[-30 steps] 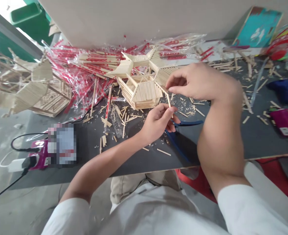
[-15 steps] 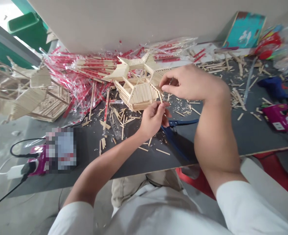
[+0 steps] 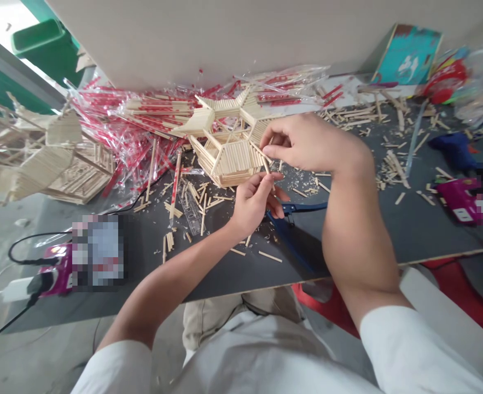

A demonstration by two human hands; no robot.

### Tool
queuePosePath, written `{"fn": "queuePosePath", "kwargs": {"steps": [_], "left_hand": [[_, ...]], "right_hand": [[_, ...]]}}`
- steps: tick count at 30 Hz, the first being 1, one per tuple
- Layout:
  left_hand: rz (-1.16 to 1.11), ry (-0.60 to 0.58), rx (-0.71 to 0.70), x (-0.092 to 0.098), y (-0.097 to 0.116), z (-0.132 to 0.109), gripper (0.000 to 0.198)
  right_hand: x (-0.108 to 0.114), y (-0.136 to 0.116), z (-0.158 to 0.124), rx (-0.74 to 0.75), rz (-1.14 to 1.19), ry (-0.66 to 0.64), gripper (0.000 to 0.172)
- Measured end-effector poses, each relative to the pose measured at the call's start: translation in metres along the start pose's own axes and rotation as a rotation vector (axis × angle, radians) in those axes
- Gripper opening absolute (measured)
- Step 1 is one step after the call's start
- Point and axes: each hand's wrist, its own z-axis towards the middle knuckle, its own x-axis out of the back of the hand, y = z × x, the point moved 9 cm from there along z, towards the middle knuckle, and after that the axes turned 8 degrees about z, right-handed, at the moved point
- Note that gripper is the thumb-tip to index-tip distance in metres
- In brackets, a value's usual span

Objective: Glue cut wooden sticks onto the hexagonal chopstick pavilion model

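Note:
A small structure built from thin wooden sticks, with a star-like flared top, stands on the dark table. My left hand is at its near right corner, thumb and finger pinching a short wooden stick that slants against the structure. From the right, my right hand reaches over with fingers bent and pinched together at the structure's right edge; whatever sits between those fingertips is hidden. Behind the left fingers lies a blue-handled hand tool, partly covered by the hand.
Red-and-clear wrapped chopsticks are heaped behind. Cut stick pieces and shavings litter the table. A larger stick model stands at left. Purple devices with cables, a blue tool and a turquoise board lie around.
The view has shifted slightly. Both hands stay at the structure's right corner in nearly the same pinching pose, with the stick still held in the left.

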Motion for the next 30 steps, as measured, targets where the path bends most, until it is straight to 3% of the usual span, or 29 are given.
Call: {"fn": "queuePosePath", "kwargs": {"steps": [6, 12, 22, 30], "left_hand": [[-0.052, -0.025, -0.002, -0.002, 0.000, 0.002, 0.025], [-0.050, 0.003, 0.036, 0.001, -0.002, 0.002, 0.029], [-0.275, -0.085, 0.085, -0.004, 0.002, 0.007, 0.024], [-0.500, -0.122, 0.247, -0.009, 0.005, 0.010, 0.031]], "right_hand": [[-0.004, -0.001, 0.000, -0.014, 0.012, -0.032, 0.012], [-0.005, -0.004, -0.001, -0.152, -0.057, -0.078, 0.014], [-0.006, -0.015, -0.005, -0.226, -0.122, -0.104, 0.022], [-0.007, -0.014, -0.006, -0.250, -0.118, -0.122, 0.024]]}}
